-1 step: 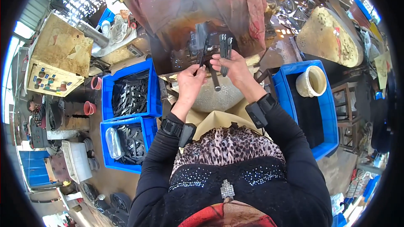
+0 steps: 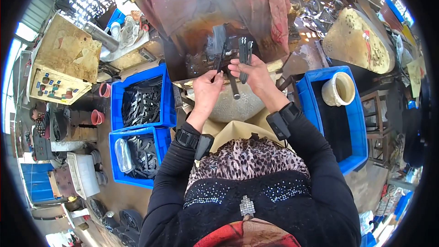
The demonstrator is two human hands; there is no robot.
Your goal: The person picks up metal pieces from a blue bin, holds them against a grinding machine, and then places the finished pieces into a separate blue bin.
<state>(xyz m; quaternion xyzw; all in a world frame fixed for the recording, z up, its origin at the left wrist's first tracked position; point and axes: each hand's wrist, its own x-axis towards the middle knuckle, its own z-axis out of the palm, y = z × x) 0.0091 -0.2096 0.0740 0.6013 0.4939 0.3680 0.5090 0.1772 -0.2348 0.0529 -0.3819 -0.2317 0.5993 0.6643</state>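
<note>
Pinched between the thumb and fingers of my left hand (image 2: pixel 208 89) is a thin dark metal strip (image 2: pixel 222 57), pointing away from me. My right hand (image 2: pixel 257 77) closes around several flat black metal pieces (image 2: pixel 245 57), stacked side by side with their notched ends up. The two hands are close together but apart, in front of a wet brown machine hollow (image 2: pixel 194 61). Between them a dark bar (image 2: pixel 236 92) juts toward me. A clear, pale sheet (image 2: pixel 216 41) hangs behind the strip.
Two blue crates (image 2: pixel 114 105) of dark metal pieces stand at left, one also holding a clear plastic box (image 2: pixel 123 155). At right, a blue crate (image 2: pixel 361 142) carries a whitish bucket (image 2: pixel 336 89). A stained reddish cloth (image 2: pixel 215 0) drapes over the machine. Far left, a person (image 2: pixel 40 121) is visible.
</note>
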